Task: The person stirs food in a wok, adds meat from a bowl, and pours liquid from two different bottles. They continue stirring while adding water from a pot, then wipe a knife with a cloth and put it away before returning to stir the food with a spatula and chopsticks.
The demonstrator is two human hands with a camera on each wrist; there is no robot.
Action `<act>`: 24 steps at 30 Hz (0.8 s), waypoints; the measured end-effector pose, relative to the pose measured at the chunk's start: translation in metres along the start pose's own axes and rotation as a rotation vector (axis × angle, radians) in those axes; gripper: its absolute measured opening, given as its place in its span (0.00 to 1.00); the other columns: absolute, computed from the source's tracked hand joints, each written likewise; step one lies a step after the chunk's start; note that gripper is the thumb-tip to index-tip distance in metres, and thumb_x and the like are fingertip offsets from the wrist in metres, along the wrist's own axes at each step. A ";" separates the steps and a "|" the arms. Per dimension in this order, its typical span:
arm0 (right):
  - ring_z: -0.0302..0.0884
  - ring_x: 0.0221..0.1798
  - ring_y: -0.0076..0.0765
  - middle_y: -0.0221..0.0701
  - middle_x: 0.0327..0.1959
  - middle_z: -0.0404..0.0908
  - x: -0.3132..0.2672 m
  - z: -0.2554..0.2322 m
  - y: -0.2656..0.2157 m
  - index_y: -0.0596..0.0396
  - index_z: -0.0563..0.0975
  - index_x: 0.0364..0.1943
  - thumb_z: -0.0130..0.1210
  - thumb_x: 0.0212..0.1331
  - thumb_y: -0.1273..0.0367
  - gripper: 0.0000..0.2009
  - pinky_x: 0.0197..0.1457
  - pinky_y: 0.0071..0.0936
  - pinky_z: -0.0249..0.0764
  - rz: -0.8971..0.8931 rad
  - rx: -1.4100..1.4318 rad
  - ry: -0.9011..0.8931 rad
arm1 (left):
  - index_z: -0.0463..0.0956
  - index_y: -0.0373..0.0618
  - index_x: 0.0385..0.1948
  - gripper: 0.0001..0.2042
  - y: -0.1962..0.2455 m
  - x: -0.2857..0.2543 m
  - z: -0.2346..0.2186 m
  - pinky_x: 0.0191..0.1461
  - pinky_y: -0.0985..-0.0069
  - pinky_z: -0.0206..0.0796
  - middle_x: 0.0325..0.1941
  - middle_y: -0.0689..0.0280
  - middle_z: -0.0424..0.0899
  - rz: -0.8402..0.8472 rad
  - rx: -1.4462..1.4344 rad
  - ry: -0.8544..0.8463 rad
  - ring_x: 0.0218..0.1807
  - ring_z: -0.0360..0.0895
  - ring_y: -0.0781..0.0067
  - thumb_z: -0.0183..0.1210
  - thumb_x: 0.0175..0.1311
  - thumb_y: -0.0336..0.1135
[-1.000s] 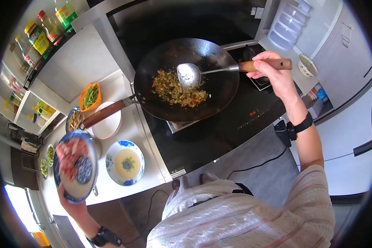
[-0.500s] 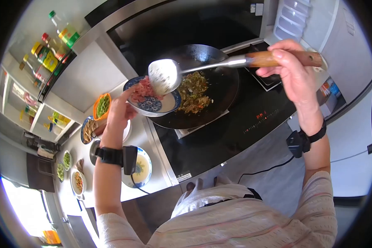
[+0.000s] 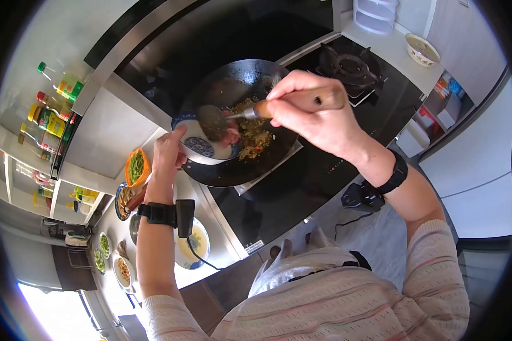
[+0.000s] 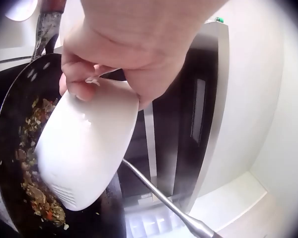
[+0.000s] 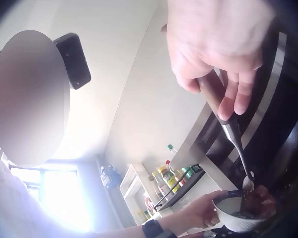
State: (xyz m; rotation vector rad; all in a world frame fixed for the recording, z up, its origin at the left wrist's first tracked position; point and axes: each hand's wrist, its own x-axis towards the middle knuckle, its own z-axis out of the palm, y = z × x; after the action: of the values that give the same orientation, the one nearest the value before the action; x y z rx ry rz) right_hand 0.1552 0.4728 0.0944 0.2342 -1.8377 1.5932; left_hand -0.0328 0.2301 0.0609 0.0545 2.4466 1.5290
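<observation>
My left hand [image 3: 168, 152] grips the rim of a blue-and-white bowl [image 3: 194, 145], tilted over the wok [image 3: 210, 177]. In the left wrist view the bowl's white outside [image 4: 89, 144] faces the camera, fingers at its edge. My right hand [image 3: 318, 116] holds a ladle by its wooden handle [image 3: 310, 101]. The ladle's head [image 3: 212, 123] is inside the bowl, against pink raw meat [image 3: 231, 137] at the lip on the wok side. Chopped, cooked bits [image 3: 257, 139] lie in the wok below. From the right wrist view, meat [image 5: 264, 201] bulges over the bowl's edge.
Left of the stove, the counter holds an orange basket of green vegetables [image 3: 135, 167], a plate of sliced food [image 3: 122, 202] and a bowl of pale liquid [image 3: 194, 244]. A second burner [image 3: 350, 67] sits right of the wok. Bottles [image 3: 48, 120] line a wall shelf.
The bowl of meat came from over the left counter to the wok and tilted. The ladle lifted out of the wok, then went into the bowl, shifting the meat toward the lip.
</observation>
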 end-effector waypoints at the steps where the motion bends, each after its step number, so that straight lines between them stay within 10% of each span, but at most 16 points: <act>1: 0.75 0.25 0.19 0.25 0.23 0.78 0.000 0.001 0.003 0.58 0.75 0.24 0.58 0.47 0.76 0.03 0.30 0.16 0.71 -0.093 -0.166 -0.020 | 0.73 0.34 0.25 0.19 0.004 -0.002 0.000 0.11 0.81 0.50 0.11 0.65 0.68 0.050 0.073 0.011 0.09 0.64 0.77 0.57 0.49 0.46; 9: 0.77 0.26 0.22 0.31 0.25 0.78 -0.001 -0.045 -0.006 0.59 0.76 0.29 0.56 0.52 0.73 0.03 0.29 0.16 0.73 0.154 0.091 0.089 | 0.75 0.36 0.31 0.17 0.006 -0.014 -0.030 0.13 0.83 0.53 0.13 0.67 0.70 0.115 0.126 0.184 0.10 0.62 0.81 0.53 0.50 0.43; 15: 0.79 0.23 0.30 0.35 0.26 0.78 -0.008 -0.065 0.002 0.60 0.75 0.31 0.55 0.54 0.71 0.06 0.25 0.17 0.75 0.272 0.061 0.224 | 0.73 0.40 0.37 0.13 -0.007 -0.051 -0.060 0.14 0.84 0.60 0.25 0.65 0.77 0.159 -0.388 0.220 0.16 0.71 0.79 0.50 0.54 0.36; 19: 0.79 0.23 0.29 0.34 0.27 0.78 -0.015 -0.063 0.034 0.58 0.74 0.30 0.55 0.54 0.69 0.06 0.23 0.16 0.73 0.369 -0.002 0.196 | 0.73 0.37 0.38 0.12 -0.038 -0.081 -0.099 0.38 0.77 0.70 0.34 0.61 0.78 0.375 -0.403 0.357 0.35 0.77 0.70 0.52 0.54 0.34; 24: 0.80 0.26 0.29 0.34 0.32 0.78 -0.004 -0.069 0.026 0.56 0.72 0.35 0.54 0.55 0.67 0.08 0.21 0.15 0.72 0.484 -0.128 0.149 | 0.69 0.33 0.44 0.17 -0.115 -0.130 -0.195 0.51 0.69 0.67 0.45 0.56 0.77 0.182 -0.876 0.420 0.46 0.75 0.63 0.51 0.57 0.35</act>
State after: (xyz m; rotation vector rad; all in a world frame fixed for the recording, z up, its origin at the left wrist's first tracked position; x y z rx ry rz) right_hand 0.1697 0.5416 0.0716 -0.4075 -1.9628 1.7386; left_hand 0.0590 -0.0140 0.0645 -0.2335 1.8187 2.7827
